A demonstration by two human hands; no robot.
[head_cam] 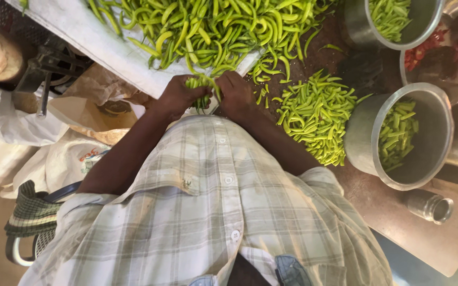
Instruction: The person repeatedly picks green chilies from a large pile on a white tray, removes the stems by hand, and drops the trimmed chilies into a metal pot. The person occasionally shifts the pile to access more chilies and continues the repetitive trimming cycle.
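Note:
My left hand point(178, 96) and my right hand point(236, 94) are closed together on a small bunch of green chillies point(202, 91), held just above my checked shirt at the near edge of a white sheet point(99, 45). A big heap of long green chillies point(213, 29) lies on that sheet just beyond my hands. To the right of my right hand, a second heap of green chillies point(316, 119) sits on the brown table top.
A steel pot point(369, 127) at the right holds cut green chillies, and another steel pot point(356, 26) stands at the top right. A bowl of red chillies point(428, 50) is between them. A small steel cup point(429, 206) lies nearby. Bags and sacks point(54, 159) crowd the left.

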